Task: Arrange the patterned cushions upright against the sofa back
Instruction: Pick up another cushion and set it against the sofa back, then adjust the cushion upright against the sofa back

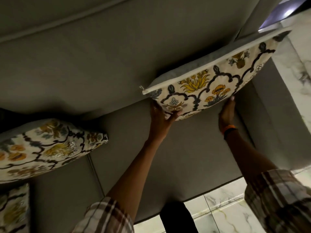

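A cream cushion with yellow, orange and grey flowers (210,81) is held up against the grey sofa back (84,64) at the right end, tilted, above the seat. My left hand (159,118) grips its lower left corner. My right hand (227,113) holds its lower edge, an orange band on the wrist. A second patterned cushion (43,147) lies flat on the seat at the left. Part of a third patterned cushion (11,209) shows at the bottom left corner.
The grey sofa seat (185,165) spreads under my arms, with a seam between its seat pads. The sofa's right armrest (277,123) rises beside the held cushion. White marble floor tiles (227,207) lie in front and to the right. My dark trouser leg (176,217) stands at the sofa's front edge.
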